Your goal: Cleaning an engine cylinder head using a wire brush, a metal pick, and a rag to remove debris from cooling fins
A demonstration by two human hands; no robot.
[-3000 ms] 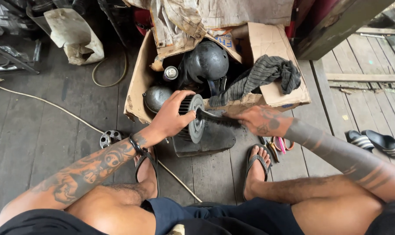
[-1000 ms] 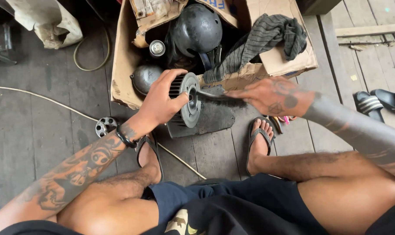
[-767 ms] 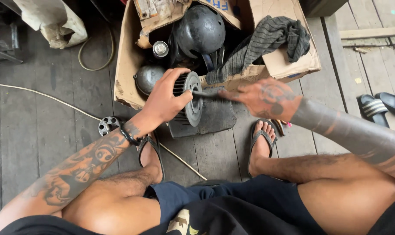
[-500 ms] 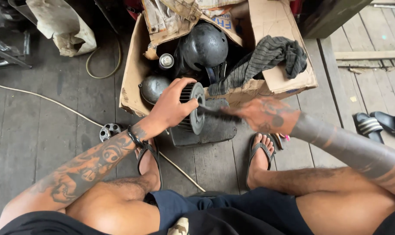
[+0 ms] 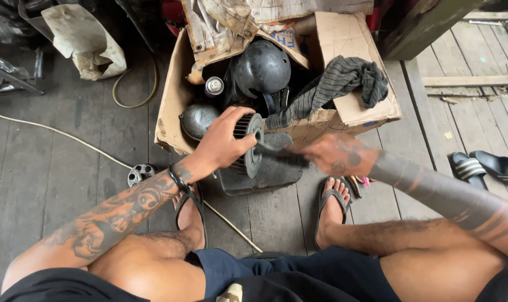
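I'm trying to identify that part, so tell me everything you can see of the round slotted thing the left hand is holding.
The round slotted part is a dark, drum-shaped piece that looks like metal or hard plastic, with parallel slots around its side and a paler, flat rim facing right. It is held on edge in front of the cardboard box, above a dark block on the floor. The left hand grips it from the left, fingers over the top. The right hand, blurred, holds a thin dark tool that reaches its face.

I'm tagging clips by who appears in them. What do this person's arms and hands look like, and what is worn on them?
Both arms are bare, with no sleeves or gloves. The left forearm carries dense pictorial tattoos, with a dark band at the wrist. The right forearm has solid dark tattoo bands; the right hand is tattooed too.
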